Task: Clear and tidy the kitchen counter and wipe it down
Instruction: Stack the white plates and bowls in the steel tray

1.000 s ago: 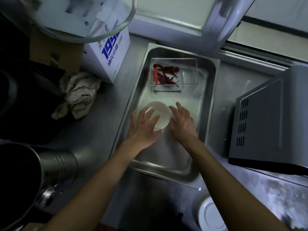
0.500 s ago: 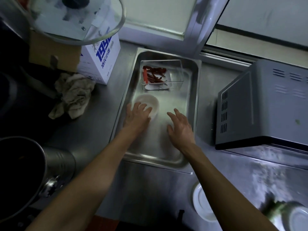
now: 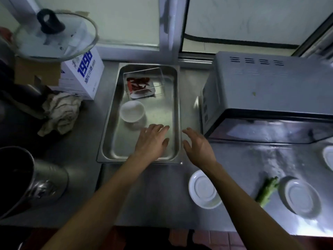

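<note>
A steel tray (image 3: 108,134) sits on the steel counter (image 3: 153,195) below the window. Inside it stands a white bowl (image 3: 132,111), and behind that a clear box of red chillies (image 3: 141,84). My left hand (image 3: 152,141) hovers flat over the tray's near right part, fingers straight, holding nothing and apart from the bowl. My right hand (image 3: 197,147) is open just right of the tray's rim, over the counter. A white plate (image 3: 204,189) lies near the front edge under my right forearm. A green vegetable stalk (image 3: 267,192) lies beside a second white plate (image 3: 301,196).
A microwave (image 3: 270,91) stands right of the tray. A crumpled rag (image 3: 60,111) and a white carton (image 3: 82,76) lie to the left, with a glass lid (image 3: 54,37) above them. A large steel pot (image 3: 21,179) stands at the near left. Another plate's edge (image 3: 328,157) shows far right.
Both hands let go of the white bowl and drew back toward me and to the right. The bowl stays in the tray's left part. The view swung right, revealing the plates and stalk.
</note>
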A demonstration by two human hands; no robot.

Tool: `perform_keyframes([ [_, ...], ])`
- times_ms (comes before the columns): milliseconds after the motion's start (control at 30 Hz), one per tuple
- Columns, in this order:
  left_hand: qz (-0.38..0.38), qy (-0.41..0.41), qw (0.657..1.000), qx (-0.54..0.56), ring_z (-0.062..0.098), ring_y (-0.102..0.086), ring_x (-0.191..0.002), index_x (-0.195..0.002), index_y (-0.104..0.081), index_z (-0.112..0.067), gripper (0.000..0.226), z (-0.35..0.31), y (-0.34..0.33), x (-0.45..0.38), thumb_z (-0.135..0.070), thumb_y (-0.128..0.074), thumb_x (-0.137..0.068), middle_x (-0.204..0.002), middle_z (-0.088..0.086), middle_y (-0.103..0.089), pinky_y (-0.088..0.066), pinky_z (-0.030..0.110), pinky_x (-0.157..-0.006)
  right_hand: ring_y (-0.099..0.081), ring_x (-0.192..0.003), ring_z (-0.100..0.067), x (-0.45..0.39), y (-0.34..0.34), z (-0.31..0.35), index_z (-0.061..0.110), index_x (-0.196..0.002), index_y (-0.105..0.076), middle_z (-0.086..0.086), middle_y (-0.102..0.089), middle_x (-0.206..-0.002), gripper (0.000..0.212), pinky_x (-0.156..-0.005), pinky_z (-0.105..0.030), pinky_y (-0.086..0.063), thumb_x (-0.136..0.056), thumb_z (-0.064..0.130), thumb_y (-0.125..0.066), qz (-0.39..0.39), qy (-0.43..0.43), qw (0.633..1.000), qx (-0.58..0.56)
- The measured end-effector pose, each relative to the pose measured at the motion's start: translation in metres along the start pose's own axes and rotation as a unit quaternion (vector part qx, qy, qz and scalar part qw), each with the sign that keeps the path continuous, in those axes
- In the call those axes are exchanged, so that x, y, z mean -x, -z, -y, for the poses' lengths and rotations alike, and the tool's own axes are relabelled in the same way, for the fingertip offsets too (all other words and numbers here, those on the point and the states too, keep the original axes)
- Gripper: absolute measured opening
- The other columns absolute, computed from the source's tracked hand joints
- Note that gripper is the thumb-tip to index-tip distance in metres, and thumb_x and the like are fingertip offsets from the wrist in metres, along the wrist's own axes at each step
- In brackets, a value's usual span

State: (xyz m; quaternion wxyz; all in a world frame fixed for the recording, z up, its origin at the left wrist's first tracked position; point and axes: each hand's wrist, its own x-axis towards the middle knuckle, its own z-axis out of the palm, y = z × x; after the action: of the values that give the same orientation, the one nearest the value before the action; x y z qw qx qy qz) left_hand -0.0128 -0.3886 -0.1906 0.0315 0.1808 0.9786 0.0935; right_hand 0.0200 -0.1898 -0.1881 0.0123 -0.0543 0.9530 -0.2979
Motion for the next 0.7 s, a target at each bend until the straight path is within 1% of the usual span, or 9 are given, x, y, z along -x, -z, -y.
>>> perform_keyframes([
  [67,0.0,-0.013,1.0,0.0,0.028,-0.054,-0.117,-0.133,-0.054,-0.021,0.049,-0.03,-0.002,0.011,-0.037,-0.058,-0.087,-0.127,0.001,-0.062,-0.044,0.045,-0.093,-0.058,-0.121,-0.032,0.029,0.012,-0.019,0.015,-0.136,-0.057,-0.007,-0.059,-0.139,0.042,-0.097,-0.046,-0.05,-0.094,0.016,-0.059,-0.004,-0.027,1.0,-0.003],
  [133,-0.001,-0.026,1.0,-0.002,0.027,-0.054,-0.118,-0.132,-0.055,-0.023,0.047,-0.061,-0.005,0.023,-0.036,-0.059,-0.086,-0.125,0.0,-0.062,-0.043,0.045,-0.094,-0.056,-0.124,-0.031,0.063,0.026,-0.035,0.016,-0.138,-0.055,-0.006,-0.057,-0.141,0.044,-0.1,-0.045,-0.048,-0.094,0.017,-0.058,-0.012,-0.056,0.998,-0.01],
  [233,0.004,-0.05,0.999,0.002,0.027,-0.054,-0.119,-0.134,-0.055,-0.021,0.048,-0.11,-0.007,0.044,-0.037,-0.059,-0.089,-0.127,0.0,-0.061,-0.043,0.047,-0.095,-0.056,-0.121,-0.033,0.116,0.051,-0.056,0.015,-0.139,-0.054,-0.009,-0.059,-0.137,0.046,-0.096,-0.043,-0.048,-0.094,0.015,-0.06,-0.033,-0.084,0.996,-0.009],
  [333,0.001,-0.086,0.996,-0.002,0.029,-0.056,-0.118,-0.133,-0.056,-0.02,0.047,-0.16,-0.012,0.067,-0.037,-0.06,-0.09,-0.127,0.002,-0.063,-0.045,0.045,-0.092,-0.058,-0.12,-0.034,0.17,0.077,-0.077,0.013,-0.139,-0.054,-0.01,-0.059,-0.137,0.047,-0.094,-0.047,-0.051,-0.093,0.018,-0.059,-0.051,-0.099,0.994,0.0],
  [400,0.001,-0.106,0.994,0.003,0.028,-0.054,-0.121,-0.137,-0.054,-0.019,0.049,-0.194,-0.015,0.08,-0.039,-0.059,-0.093,-0.131,0.002,-0.061,-0.045,0.045,-0.093,-0.06,-0.118,-0.035,0.204,0.093,-0.093,0.013,-0.139,-0.053,-0.009,-0.06,-0.137,0.048,-0.093,-0.048,-0.051,-0.092,0.02,-0.059,-0.058,-0.105,0.993,0.004],
  [500,0.007,-0.132,0.991,0.001,0.025,-0.05,-0.127,-0.143,-0.048,-0.022,0.051,-0.244,-0.022,0.098,-0.042,-0.053,-0.096,-0.141,-0.002,-0.054,-0.043,0.045,-0.098,-0.058,-0.12,-0.034,0.253,0.115,-0.113,0.014,-0.138,-0.054,-0.009,-0.06,-0.137,0.047,-0.095,-0.046,-0.05,-0.092,0.02,-0.059,-0.076,-0.123,0.99,-0.001],
  [633,0.009,-0.189,0.982,0.018,0.026,-0.052,-0.126,-0.144,-0.05,-0.018,0.053,-0.306,-0.025,0.118,-0.038,-0.057,-0.095,-0.141,0.002,-0.056,-0.041,0.041,-0.1,-0.054,-0.123,-0.035,0.313,0.145,-0.134,0.014,-0.14,-0.053,-0.008,-0.057,-0.14,0.047,-0.096,-0.046,-0.048,-0.094,0.018,-0.06,-0.106,-0.167,0.98,-0.004],
  [700,0.017,-0.216,0.976,0.016,0.025,-0.051,-0.126,-0.144,-0.049,-0.02,0.053,-0.337,-0.023,0.122,-0.038,-0.057,-0.095,-0.14,0.0,-0.056,-0.04,0.041,-0.1,-0.052,-0.125,-0.036,0.339,0.158,-0.145,0.013,-0.141,-0.052,-0.008,-0.055,-0.142,0.048,-0.097,-0.046,-0.046,-0.094,0.017,-0.06,-0.123,-0.184,0.975,-0.001],
])
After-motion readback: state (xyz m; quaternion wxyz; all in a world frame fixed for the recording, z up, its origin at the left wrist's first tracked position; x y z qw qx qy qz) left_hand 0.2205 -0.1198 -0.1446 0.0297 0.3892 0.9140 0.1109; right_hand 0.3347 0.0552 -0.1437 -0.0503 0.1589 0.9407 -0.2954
